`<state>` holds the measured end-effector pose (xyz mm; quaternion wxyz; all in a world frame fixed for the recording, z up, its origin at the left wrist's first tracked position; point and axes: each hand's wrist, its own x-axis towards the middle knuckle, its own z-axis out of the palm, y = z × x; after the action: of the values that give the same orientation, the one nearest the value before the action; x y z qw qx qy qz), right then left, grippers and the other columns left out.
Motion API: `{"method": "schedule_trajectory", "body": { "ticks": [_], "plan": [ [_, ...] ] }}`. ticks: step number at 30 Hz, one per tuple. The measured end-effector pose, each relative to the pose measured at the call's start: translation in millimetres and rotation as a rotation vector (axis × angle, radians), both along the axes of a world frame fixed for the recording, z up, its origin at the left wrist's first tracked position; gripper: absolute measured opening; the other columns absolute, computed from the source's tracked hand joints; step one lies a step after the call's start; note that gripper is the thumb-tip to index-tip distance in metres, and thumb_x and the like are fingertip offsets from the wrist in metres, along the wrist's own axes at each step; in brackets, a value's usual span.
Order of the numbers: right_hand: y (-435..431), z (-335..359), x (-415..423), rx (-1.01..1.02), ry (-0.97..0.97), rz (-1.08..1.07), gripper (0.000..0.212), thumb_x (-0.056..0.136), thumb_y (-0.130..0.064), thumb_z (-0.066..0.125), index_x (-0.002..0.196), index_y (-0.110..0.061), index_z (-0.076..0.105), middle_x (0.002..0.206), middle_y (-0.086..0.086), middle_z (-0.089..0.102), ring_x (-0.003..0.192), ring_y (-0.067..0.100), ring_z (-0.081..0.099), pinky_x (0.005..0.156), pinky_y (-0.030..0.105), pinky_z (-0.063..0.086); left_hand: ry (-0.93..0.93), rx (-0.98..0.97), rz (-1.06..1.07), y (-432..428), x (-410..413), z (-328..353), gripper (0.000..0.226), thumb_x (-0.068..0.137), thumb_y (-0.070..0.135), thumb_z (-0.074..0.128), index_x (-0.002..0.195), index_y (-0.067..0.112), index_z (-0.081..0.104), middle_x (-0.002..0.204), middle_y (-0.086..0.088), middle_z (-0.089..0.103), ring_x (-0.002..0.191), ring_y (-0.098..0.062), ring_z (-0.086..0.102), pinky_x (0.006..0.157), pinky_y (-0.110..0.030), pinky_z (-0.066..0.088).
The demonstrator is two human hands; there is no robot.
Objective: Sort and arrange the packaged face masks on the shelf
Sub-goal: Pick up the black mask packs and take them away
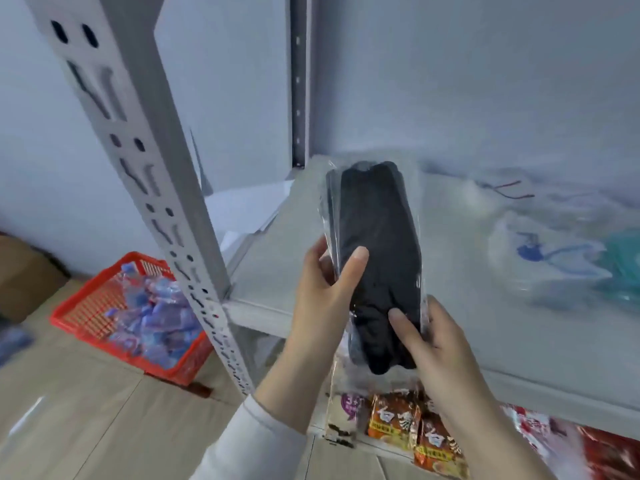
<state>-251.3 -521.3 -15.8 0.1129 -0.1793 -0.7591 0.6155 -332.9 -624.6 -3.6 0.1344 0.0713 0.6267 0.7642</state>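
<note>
A clear plastic pack of black face masks (375, 237) is held upright in front of the grey shelf (277, 258). My left hand (322, 296) grips its left edge, thumb across the front. My right hand (433, 337) holds the lower right corner, thumb pressed on the black masks. Further right on the shelf lie more packs, blurred: a clear one with white masks and blue loops (540, 258), a teal one (623, 268) at the frame edge, and a pale one with red loops (502, 195) near the back wall.
A perforated grey upright post (152, 188) stands at the left of the shelf. On the floor to the left sits a red basket (79, 310) of blue-wrapped items. Orange snack packets (412, 427) lie on the lower shelf below my hands. White sheets (249, 209) rest beyond the shelf's left end.
</note>
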Motion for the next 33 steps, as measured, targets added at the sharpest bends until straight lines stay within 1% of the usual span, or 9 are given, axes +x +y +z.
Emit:
{"method": "schedule_trajectory", "body": {
  "ticks": [4, 9, 12, 16, 18, 21, 24, 28, 33],
  "plan": [
    [21, 12, -67, 0.083, -0.033, -0.067, 0.008, 0.091, -0.032, 0.054, 0.097, -0.027, 0.055, 0.091, -0.007, 0.066, 0.083, 0.008, 0.064, 0.073, 0.029, 0.055, -0.002, -0.079, -0.001, 23, -52, 6, 0.049, 0.087, 0.018, 0.065, 0.131, 0.018, 0.044, 0.109, -0.010, 0.066, 0.097, -0.022, 0.067, 0.078, -0.035, 0.056],
    [38, 34, -154, 0.205, -0.066, -0.095, 0.039, 0.091, -0.039, 0.054, 0.115, -0.007, 0.054, 0.108, 0.007, 0.062, 0.096, 0.023, 0.060, 0.079, 0.031, 0.048, -0.068, -0.048, -0.026, 37, -141, 29, 0.037, 0.088, 0.010, 0.062, 0.124, 0.012, 0.051, 0.105, -0.012, 0.068, 0.096, -0.026, 0.067, 0.082, -0.038, 0.055],
    [48, 41, -188, 0.250, -0.109, -0.132, 0.060, 0.091, -0.042, 0.053, 0.136, -0.005, 0.038, 0.127, 0.008, 0.052, 0.115, 0.023, 0.052, 0.088, 0.027, 0.041, -0.111, -0.114, -0.102, 46, -184, 35, 0.019, 0.090, 0.008, 0.061, 0.107, 0.014, 0.056, 0.095, -0.008, 0.069, 0.090, -0.023, 0.068, 0.084, -0.039, 0.054],
    [53, 39, -209, 0.396, -0.227, -0.104, 0.054, 0.093, -0.042, 0.048, 0.129, -0.002, 0.040, 0.119, 0.010, 0.055, 0.113, 0.029, 0.051, 0.085, 0.030, 0.040, -0.171, -0.233, -0.185, 56, -222, 19, 0.031, 0.090, 0.007, 0.059, 0.121, 0.000, 0.055, 0.107, -0.017, 0.066, 0.095, -0.028, 0.066, 0.088, -0.042, 0.053],
    [55, 39, -212, 0.380, -0.261, -0.115, 0.059, 0.093, -0.042, 0.048, 0.136, -0.004, 0.032, 0.125, 0.010, 0.053, 0.118, 0.028, 0.049, 0.090, 0.032, 0.041, -0.185, -0.282, -0.208, 60, -231, 9, 0.036, 0.090, 0.009, 0.061, 0.124, -0.002, 0.054, 0.110, -0.018, 0.066, 0.097, -0.030, 0.066, 0.089, -0.043, 0.053],
    [59, 38, -212, 0.355, -0.220, -0.154, 0.061, 0.093, -0.041, 0.049, 0.140, -0.008, 0.029, 0.135, 0.006, 0.049, 0.123, 0.023, 0.046, 0.094, 0.028, 0.039, -0.104, -0.389, -0.188, 65, -238, -3, 0.040, 0.085, 0.019, 0.067, 0.121, 0.004, 0.057, 0.106, -0.013, 0.068, 0.096, -0.029, 0.066, 0.089, -0.042, 0.053],
    [62, 37, -210, 0.354, -0.160, -0.195, 0.056, 0.094, -0.040, 0.049, 0.139, -0.011, 0.033, 0.134, 0.002, 0.051, 0.123, 0.017, 0.046, 0.086, 0.019, 0.032, 0.061, -0.619, -0.130, 69, -240, -10, 0.044, 0.072, 0.039, 0.068, 0.108, 0.013, 0.060, 0.103, -0.005, 0.068, 0.096, -0.028, 0.064, 0.090, -0.045, 0.052],
    [64, 37, -208, 0.342, -0.102, -0.230, 0.050, 0.094, -0.037, 0.048, 0.136, -0.012, 0.037, 0.130, 0.000, 0.055, 0.121, 0.014, 0.048, 0.082, 0.015, 0.029, 0.239, -1.051, -0.078, 73, -238, -8, 0.046, 0.090, 0.045, 0.053, 0.116, 0.008, 0.055, 0.123, -0.010, 0.054, 0.121, -0.031, 0.042, 0.098, -0.033, 0.030],
    [67, 32, -203, 0.322, -0.077, -0.251, 0.048, 0.094, -0.036, 0.049, 0.136, -0.014, 0.038, 0.128, -0.001, 0.056, 0.121, 0.013, 0.048, 0.084, 0.015, 0.029, 0.207, -0.929, -0.117, 73, -240, -12, 0.041, 0.088, 0.042, 0.055, 0.108, 0.006, 0.056, 0.115, -0.010, 0.061, 0.106, -0.032, 0.055, 0.095, -0.044, 0.045]
  ]
}}
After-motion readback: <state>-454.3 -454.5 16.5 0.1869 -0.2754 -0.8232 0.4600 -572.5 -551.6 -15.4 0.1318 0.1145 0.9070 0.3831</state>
